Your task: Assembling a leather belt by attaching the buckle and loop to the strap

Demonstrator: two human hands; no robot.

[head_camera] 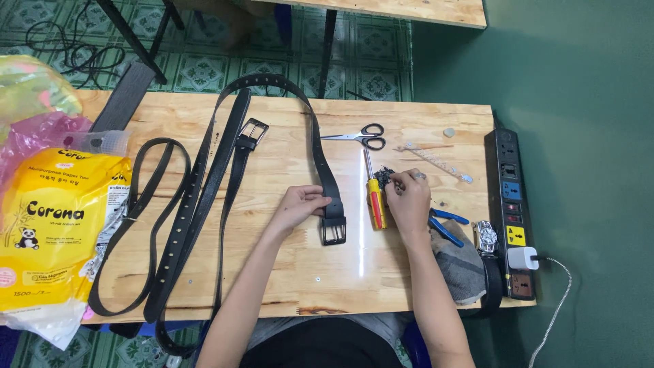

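Wooden tabletop (286,272) carries a black belt (319,146); the left hand (300,204) pinches its strap just above the buckle (334,230), which it should keep pinned flat, while right of the buckle the right hand (409,199) fingers small dark parts (383,176).

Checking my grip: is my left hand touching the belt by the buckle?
Touching. Head view shows the left hand fingers resting on the belt just above the buckle.

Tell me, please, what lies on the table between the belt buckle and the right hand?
In the head view, a screwdriver with a yellow-and-red handle lies between the buckle and the right hand.
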